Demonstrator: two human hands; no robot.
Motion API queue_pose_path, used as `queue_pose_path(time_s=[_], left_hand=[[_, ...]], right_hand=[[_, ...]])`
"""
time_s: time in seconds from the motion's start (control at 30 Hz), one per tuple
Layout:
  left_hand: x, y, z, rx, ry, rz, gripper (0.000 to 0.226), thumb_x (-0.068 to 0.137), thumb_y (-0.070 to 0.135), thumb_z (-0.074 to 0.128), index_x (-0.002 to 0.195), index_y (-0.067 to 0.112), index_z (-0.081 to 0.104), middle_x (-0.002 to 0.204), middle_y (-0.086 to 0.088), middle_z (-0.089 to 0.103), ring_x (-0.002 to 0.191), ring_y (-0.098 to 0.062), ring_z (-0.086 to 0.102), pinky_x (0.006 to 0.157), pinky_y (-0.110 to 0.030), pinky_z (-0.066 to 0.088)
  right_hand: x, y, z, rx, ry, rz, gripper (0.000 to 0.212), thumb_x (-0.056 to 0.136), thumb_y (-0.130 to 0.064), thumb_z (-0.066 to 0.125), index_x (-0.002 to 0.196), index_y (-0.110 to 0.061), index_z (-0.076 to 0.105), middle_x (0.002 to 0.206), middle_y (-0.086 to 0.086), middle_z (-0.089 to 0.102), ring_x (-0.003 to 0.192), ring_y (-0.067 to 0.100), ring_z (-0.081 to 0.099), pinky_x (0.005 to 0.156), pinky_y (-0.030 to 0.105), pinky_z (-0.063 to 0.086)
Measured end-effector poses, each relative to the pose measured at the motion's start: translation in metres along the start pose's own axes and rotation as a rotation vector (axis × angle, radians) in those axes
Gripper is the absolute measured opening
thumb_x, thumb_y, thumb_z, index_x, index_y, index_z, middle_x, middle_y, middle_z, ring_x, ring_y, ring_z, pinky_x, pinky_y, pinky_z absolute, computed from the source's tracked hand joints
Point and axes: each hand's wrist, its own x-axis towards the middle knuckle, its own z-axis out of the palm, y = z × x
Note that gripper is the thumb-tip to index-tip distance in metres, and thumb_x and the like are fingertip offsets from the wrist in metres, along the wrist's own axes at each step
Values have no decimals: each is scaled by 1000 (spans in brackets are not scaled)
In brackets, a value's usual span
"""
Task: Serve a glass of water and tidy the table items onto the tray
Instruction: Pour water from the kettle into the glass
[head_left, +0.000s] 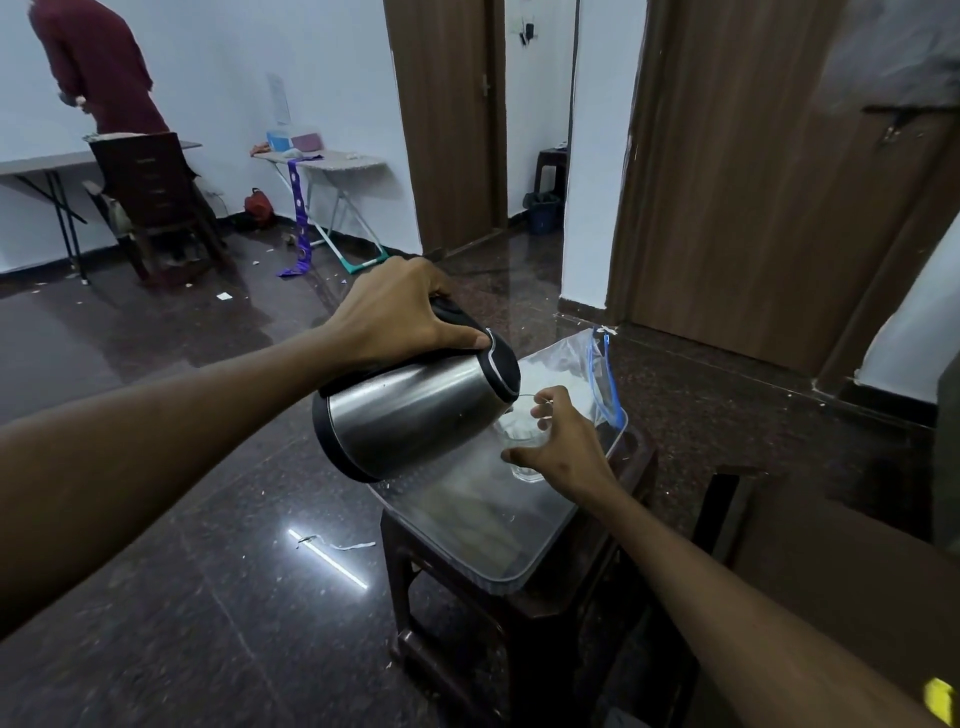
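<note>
Tilted kettle (415, 410) blocks the glass (519, 441) from the left

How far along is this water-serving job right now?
Early. The left hand tips the steel kettle over the glass, which the right hand steadies on the clear tray. How full the glass is, I cannot tell. Still left: finishing the pour and tidying; the plastic bag lies at the tray's far end.

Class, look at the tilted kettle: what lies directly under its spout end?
Under the kettle spout stands a clear glass, steadied by the right hand on the transparent tray. The spout itself and any water stream are hidden behind the kettle's rim.
</note>
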Motion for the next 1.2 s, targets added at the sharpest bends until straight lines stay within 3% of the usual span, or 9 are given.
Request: queue_pose_path(time_s=[0.17, 0.4, 0.57, 0.87, 1.0, 1.2], left_hand=[[3, 4, -2, 24, -65, 33, 50, 74, 80, 74, 56, 37, 58, 55, 16, 57, 50, -4, 54, 48, -19, 30], [7, 9, 0, 51, -103, 81, 50, 75, 79, 73, 52, 41, 52, 52, 16, 57, 49, -8, 54, 48, -24, 33], [10, 11, 3, 98, -131, 122, 59, 74, 81, 72, 50, 32, 48, 49, 10, 51, 45, -10, 48, 46, -25, 31], [8, 3, 6, 128, -152, 157, 56, 71, 90, 61, 57, 37, 56, 57, 10, 62, 51, -9, 57, 47, -28, 40], [8, 4, 10, 229, -194, 131, 76, 68, 96, 54, 76, 23, 75, 72, 5, 72, 63, -16, 65, 58, -42, 58], [7, 3, 11, 258, -221, 152, 82, 67, 97, 49, 84, 22, 77, 79, 5, 75, 69, -17, 67, 61, -41, 58]], right_hand=[[-5, 3, 4, 35, -11, 11, 85, 64, -30, 96, 131, -18, 46, 123, 3, 62, 111, 20, 60, 88, 31, 49], [-8, 6, 8, 54, -14, 4, 86, 63, -27, 96, 132, -16, 46, 125, 5, 62, 112, 20, 59, 87, 27, 45], [-14, 10, 15, 79, -5, 15, 86, 62, -28, 97, 131, -18, 47, 123, 4, 63, 112, 19, 59, 88, 28, 46], [-19, 14, 22, 87, -7, 10, 84, 61, -29, 97, 128, -18, 47, 122, 3, 64, 111, 20, 60, 88, 31, 49], [-21, 19, 25, 63, -15, 10, 84, 60, -33, 97, 126, -18, 47, 123, 4, 65, 111, 21, 61, 83, 29, 47], [-21, 21, 28, -2, -9, 8, 85, 56, -42, 96, 122, -20, 47, 121, 2, 67, 106, 19, 64, 80, 29, 49]])
